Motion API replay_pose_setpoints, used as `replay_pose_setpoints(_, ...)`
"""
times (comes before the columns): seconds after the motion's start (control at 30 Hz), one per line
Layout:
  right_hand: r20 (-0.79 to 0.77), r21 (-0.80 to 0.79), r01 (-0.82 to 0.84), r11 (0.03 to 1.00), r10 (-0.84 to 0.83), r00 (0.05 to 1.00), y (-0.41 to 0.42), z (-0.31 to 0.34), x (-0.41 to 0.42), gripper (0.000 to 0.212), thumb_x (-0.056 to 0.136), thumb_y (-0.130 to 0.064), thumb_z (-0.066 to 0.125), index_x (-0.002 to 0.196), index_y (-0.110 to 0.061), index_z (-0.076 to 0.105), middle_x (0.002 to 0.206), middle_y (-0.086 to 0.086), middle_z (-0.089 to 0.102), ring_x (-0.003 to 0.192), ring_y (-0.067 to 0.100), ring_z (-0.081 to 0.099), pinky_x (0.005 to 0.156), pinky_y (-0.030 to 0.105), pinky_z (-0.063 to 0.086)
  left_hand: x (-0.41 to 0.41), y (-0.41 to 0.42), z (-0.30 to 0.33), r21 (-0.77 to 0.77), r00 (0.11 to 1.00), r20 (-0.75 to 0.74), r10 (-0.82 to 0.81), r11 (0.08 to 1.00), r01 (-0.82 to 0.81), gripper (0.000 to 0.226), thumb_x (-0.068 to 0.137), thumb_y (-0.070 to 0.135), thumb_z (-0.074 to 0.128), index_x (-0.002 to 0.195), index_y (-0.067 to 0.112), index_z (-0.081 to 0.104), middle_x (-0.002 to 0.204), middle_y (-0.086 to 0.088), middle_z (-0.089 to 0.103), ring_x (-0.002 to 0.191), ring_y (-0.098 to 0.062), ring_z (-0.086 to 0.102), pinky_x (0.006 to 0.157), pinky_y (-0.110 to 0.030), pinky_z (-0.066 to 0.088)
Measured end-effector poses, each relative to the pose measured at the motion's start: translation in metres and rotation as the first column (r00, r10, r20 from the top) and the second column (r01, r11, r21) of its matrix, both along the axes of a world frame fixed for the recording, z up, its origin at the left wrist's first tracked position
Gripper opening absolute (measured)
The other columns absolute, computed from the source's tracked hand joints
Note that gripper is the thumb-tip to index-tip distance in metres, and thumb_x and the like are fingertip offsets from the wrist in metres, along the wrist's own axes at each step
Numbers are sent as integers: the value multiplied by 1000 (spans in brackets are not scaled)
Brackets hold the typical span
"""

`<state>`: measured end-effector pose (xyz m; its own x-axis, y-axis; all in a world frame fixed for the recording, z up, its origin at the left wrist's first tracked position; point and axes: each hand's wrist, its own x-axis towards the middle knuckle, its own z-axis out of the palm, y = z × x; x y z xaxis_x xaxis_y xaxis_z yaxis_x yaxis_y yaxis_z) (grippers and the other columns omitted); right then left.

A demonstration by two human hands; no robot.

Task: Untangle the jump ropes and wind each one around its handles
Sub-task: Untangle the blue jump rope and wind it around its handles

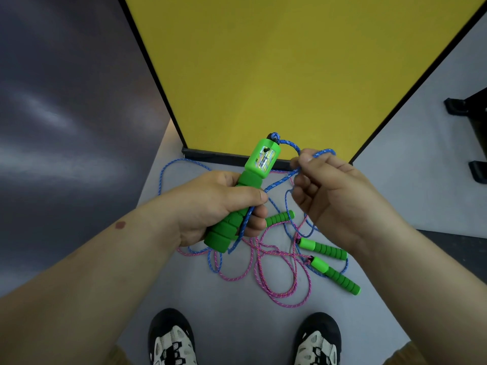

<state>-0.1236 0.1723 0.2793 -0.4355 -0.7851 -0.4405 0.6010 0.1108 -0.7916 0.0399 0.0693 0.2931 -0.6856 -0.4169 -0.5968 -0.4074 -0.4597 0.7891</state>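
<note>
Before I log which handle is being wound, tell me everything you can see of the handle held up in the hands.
The held handle is bright green, with a ribbed foam-like grip and a smooth plastic head bearing a small window. It tilts up and away. The left hand grips it, pressing the blue rope alongside. That rope leaves its black tip and loops to the right hand.

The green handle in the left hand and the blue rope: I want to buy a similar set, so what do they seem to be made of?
The green handle looks like matte foam on its ribbed grip, with a smooth, glossier hard-plastic head holding a small window. The blue rope looks like braided cord, probably nylon or polyester, judging by its woven fleck pattern and limp loops.
</note>
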Motion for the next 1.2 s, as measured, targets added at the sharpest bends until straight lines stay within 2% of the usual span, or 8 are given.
replay_pose_setpoints(0.17,-68,17,-194,981,195,978,3,-1,18,7,89,-11,67,93,-16,69,86,4,67,66,10,60,61,22,52,-1,0,1,13,1000,-18,11,1000,-11,5,96,9,62,94,5,64,71,-8,68,61,-18,67,62,-32,59)
replay_pose_setpoints(0.3,-126,14,-227,974,227,966,3,0,22,11,88,-6,67,96,-13,68,75,0,68,65,9,62,60,20,51,0,0,1,7,1000,-14,6,1000,-6,5,96,9,62,95,5,65,71,-7,68,60,-18,67,62,-32,59)
replay_pose_setpoints(0.43,-155,44,-129,991,134,979,1,-2,16,10,88,-8,70,95,-15,69,81,5,63,68,11,60,62,22,51,-1,-1,0,5,1000,-5,12,1000,-12,7,96,10,63,98,2,62,72,-8,69,62,-18,68,63,-32,59)
replay_pose_setpoints(0.67,-158,24,102,995,-97,983,-1,0,-3,5,91,-11,69,96,-13,69,76,2,61,66,11,59,64,24,52,0,-1,2,14,1000,-8,8,1000,-8,5,96,8,62,95,3,63,73,-8,68,62,-18,68,63,-32,60)
replay_pose_setpoints(0.8,-121,27,152,988,-148,982,-1,0,-6,2,93,-13,68,94,-14,69,83,4,63,66,12,58,65,25,52,0,0,3,12,1000,-5,1,1000,-1,6,97,8,62,96,3,62,72,-8,68,62,-18,68,63,-31,60)
replay_pose_setpoints(0.97,-45,24,-30,999,31,999,0,-1,6,2,90,-17,68,92,-17,70,94,2,71,66,10,60,64,24,53,0,0,3,1,1000,3,0,1000,0,6,96,8,62,96,2,63,72,-8,69,62,-18,69,63,-31,60)
replay_pose_setpoints(1.1,-54,29,-217,976,218,974,3,-3,20,13,91,-12,66,103,-13,70,86,4,69,69,11,62,64,23,53,-1,3,5,7,1000,-9,1,1000,-1,5,96,6,61,93,5,64,70,-8,68,60,-17,67,60,-30,59)
replay_pose_setpoints(1.2,-49,25,-231,973,232,971,3,-4,26,18,88,-5,67,105,-10,66,85,5,70,69,12,64,63,22,53,-1,3,5,-5,1000,-12,-4,1000,4,5,96,5,61,92,6,64,69,-7,68,59,-17,67,61,-30,60)
